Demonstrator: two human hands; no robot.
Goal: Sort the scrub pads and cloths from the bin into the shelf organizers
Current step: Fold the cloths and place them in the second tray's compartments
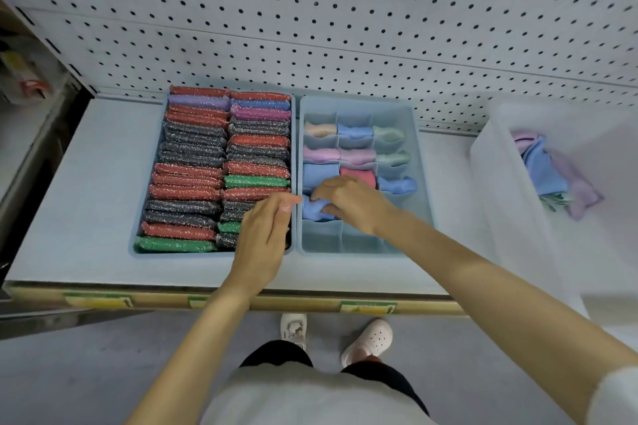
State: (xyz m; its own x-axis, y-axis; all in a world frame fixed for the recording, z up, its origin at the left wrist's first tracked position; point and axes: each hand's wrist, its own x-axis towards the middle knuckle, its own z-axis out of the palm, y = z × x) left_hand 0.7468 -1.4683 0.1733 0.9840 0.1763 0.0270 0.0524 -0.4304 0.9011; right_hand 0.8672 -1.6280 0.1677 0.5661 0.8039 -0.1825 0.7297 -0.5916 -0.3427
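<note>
Fingers (pixel 326 190) of the right hand (pixel 350 205) curl onto a blue cloth (pixel 316 210), directly beneath them in a left-column cell of the divided organizer (pixel 426 214). Left hand (pixel 264 229) hovers just beside — fingers straight, holding nothing. More cloths (pixel 549 176) lie in the bin (pixel 490 166), well to the right — nearer the right hand.

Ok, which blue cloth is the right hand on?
The blue cloth in the left compartment, second row from the front, under the right hand; others sit farther back.
</note>
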